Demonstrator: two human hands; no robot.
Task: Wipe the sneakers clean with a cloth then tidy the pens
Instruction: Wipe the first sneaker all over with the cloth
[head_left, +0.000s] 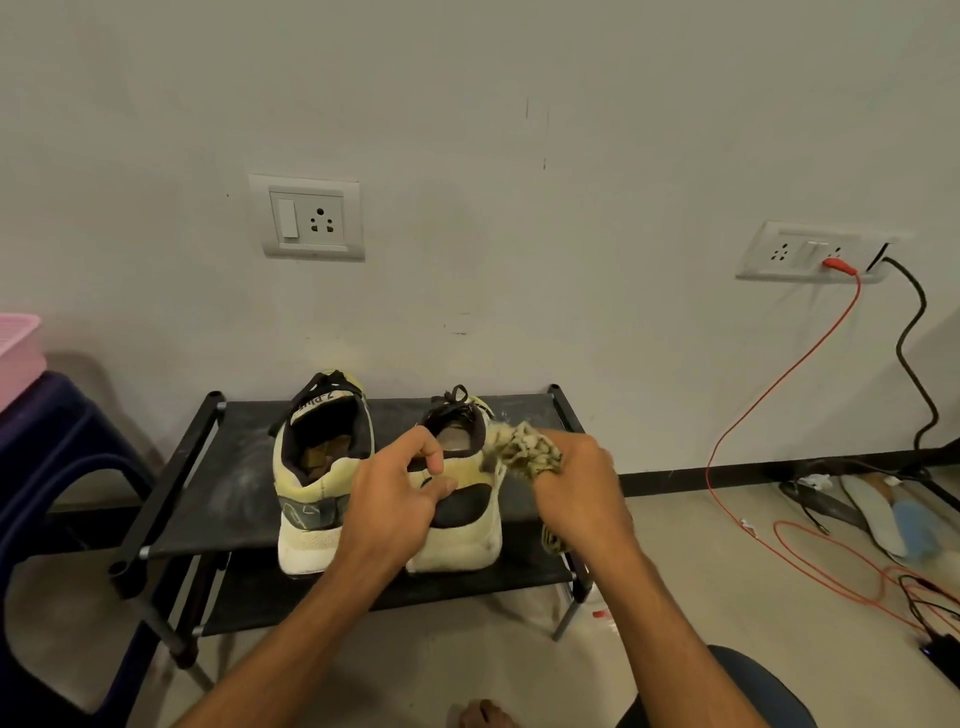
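Note:
Two worn cream sneakers with black trim stand heel-toward-me on the top shelf of a low black rack (208, 499). The left sneaker (317, 467) stands free. My left hand (400, 488) grips the heel collar of the right sneaker (462, 540), thumb and curled fingers on its rim. My right hand (576, 483) clutches a bunched patterned cloth (524, 449) and holds it against that sneaker's outer right side near the collar. No pens are in view.
A dark blue plastic chair (57, 467) with a pink tray (18, 348) stands at the left. Wall sockets (311, 218) sit above the rack. Red (769, 395) and black cables trail over the floor at the right, beside insoles (878, 514) and a blue object.

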